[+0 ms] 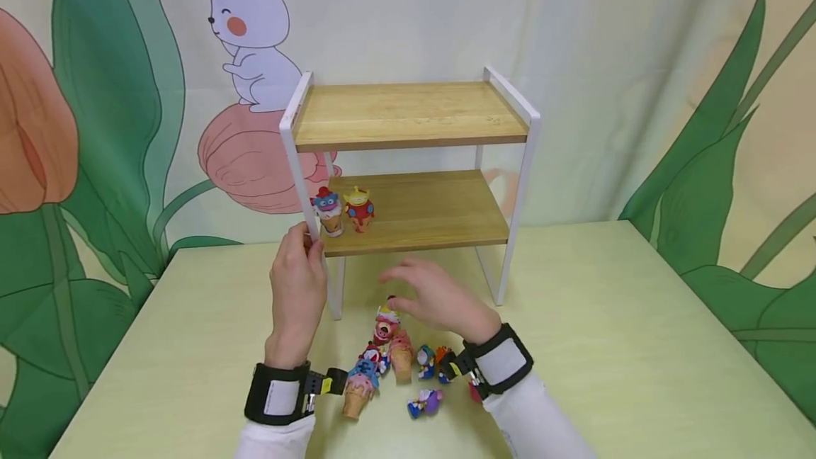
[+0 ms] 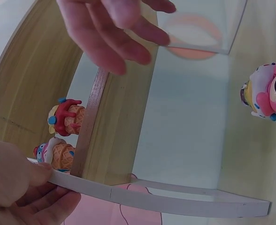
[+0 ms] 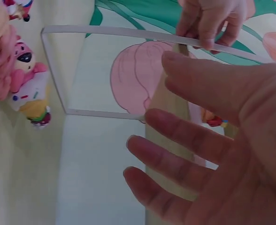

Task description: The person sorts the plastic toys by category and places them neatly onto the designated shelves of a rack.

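My left hand (image 1: 298, 289) grips the white front left leg (image 2: 152, 202) of a two-tier shelf rack (image 1: 411, 115), thumb on one side and fingers curled behind. My right hand (image 1: 440, 299) hovers in front of the lower board (image 1: 433, 211), its fingers spread and nothing in it, as the right wrist view also shows. At the left end of that board stand two cone-shaped toys: a blue-faced figure with a red hat (image 1: 328, 211) and a yellow-headed figure in red (image 1: 360, 210). Below my right hand, a pink bear figure (image 3: 27, 68) lies on the table.
More toys lie on the table between my forearms: a pink ice cream cone (image 1: 401, 356), a blue-and-pink cone (image 1: 358, 392), a blue figure (image 1: 426, 362) and a purple one (image 1: 430, 401). Behind the rack hangs a cloth (image 1: 593, 91) printed with a rabbit and flowers.
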Available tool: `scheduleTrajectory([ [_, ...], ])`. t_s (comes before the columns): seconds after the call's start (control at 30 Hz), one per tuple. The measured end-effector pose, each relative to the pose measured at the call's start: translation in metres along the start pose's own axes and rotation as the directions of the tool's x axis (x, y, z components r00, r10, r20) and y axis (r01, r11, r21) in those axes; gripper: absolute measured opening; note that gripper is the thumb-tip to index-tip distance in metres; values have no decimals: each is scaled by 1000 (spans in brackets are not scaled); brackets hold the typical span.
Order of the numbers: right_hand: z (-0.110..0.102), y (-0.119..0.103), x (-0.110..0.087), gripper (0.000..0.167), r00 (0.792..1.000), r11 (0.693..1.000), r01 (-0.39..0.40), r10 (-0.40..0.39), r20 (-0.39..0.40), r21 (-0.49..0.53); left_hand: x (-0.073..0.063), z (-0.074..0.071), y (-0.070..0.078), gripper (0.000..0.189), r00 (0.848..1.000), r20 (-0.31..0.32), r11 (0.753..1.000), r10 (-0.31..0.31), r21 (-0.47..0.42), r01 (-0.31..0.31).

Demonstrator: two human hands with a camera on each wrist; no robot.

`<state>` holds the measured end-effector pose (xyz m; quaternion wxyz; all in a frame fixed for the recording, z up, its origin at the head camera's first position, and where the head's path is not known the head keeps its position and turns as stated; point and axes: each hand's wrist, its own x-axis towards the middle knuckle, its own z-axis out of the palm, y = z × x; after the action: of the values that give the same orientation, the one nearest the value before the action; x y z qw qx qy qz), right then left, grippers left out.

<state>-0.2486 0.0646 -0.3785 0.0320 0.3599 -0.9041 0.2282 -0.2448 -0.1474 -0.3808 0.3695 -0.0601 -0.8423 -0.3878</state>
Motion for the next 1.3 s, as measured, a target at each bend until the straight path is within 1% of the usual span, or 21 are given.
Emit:
scheduleTrajectory([
  [0.13,8,4,6,37,1000,1000,0,0,26,-12,0,0,1,27,1000,0,1000,0,-1,0],
  [0.23,17,7,12,36,999,999,27,-26,47,-19,-1,0,1,27,1000,-2,1000,0,-1,0],
  [0.3,22,8,15,35,997,998,46,-43,68,-40,-1,1,0,26,1000,-1,1000,3,4,-3],
  [0.4,30,7,20,34,990,990,92,-78,118,-110,0,0,0,25,1000,-3,1000,13,13,-13],
  [0.53,39,4,23,29,975,966,155,-116,189,-208,0,-1,1,26,1000,-7,999,23,27,-23],
  [0.63,45,2,21,26,968,956,155,-96,233,-248,0,-1,1,27,1000,-8,999,22,32,-22],
  [0.73,49,1,19,26,960,958,118,-43,275,-262,0,-1,1,28,1000,-5,999,17,28,-17],
  [0.83,54,3,18,28,954,959,81,5,301,-271,-1,0,2,28,1000,-2,1000,9,23,-9],
  [1.0,57,7,18,31,951,965,41,41,307,-258,-1,0,3,29,1000,1,1000,3,22,-3],
  [1.2,56,18,19,23,966,983,56,-8,260,-177,-1,0,3,30,1000,-1,1000,4,28,-4],
  [1.27,56,21,19,20,970,987,39,0,241,-157,-1,0,3,30,1000,-1,1000,5,29,-5],
  [1.3,55,21,19,22,972,988,23,13,234,-151,-1,0,3,30,1000,-2,1000,6,30,-6],
])
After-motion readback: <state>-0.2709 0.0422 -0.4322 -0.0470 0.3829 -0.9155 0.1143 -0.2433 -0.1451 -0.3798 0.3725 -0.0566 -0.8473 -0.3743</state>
